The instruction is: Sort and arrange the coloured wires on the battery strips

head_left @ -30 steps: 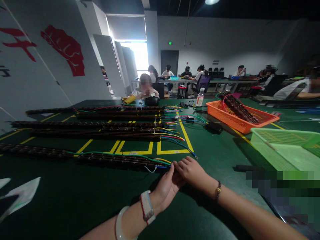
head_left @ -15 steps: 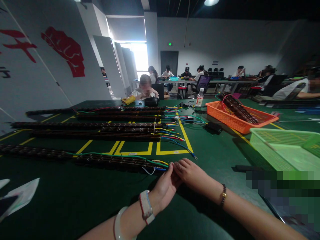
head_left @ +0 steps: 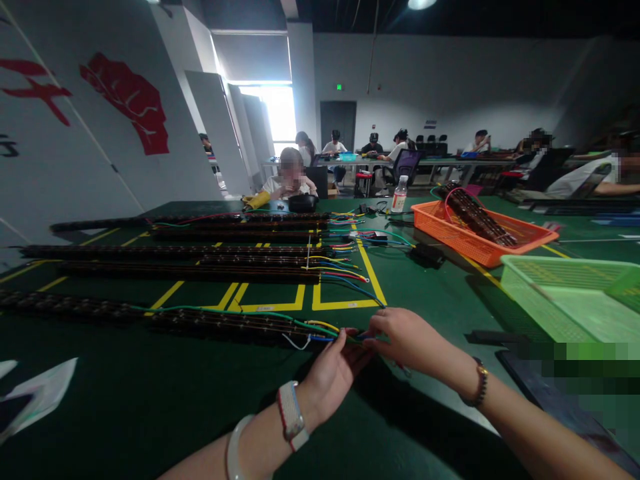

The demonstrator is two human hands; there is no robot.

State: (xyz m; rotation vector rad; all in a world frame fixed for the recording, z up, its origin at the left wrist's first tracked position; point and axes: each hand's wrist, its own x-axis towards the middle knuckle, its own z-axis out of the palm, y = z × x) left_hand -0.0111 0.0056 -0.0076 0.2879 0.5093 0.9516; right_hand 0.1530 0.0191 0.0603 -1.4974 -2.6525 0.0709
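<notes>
A long dark cable bundle (head_left: 225, 325) lies across the green table, with green, yellow and blue wires coming out of its right end. My left hand (head_left: 336, 373) is closed around these wires just past the bundle's end. Just to its right, my right hand (head_left: 403, 340) pinches the same wires farther along, palm down. Wire ends hang below my right hand. A white zip tie (head_left: 299, 343) sticks out near the bundle's end. Behind it, further dark bundles (head_left: 200, 270) lie side by side, their coloured wires (head_left: 345, 275) pointing right.
An orange basket (head_left: 450, 243) holding a dark bundle stands at the right, beside a green basket (head_left: 540, 300). A bottle (head_left: 399, 195) stands farther back. Across the table sits a person (head_left: 291, 177). White packets (head_left: 45, 393) lie at the left edge.
My right hand has moved right, away from my left hand along the wires, and wire ends now show beneath it. My left hand has stayed nearly in place.
</notes>
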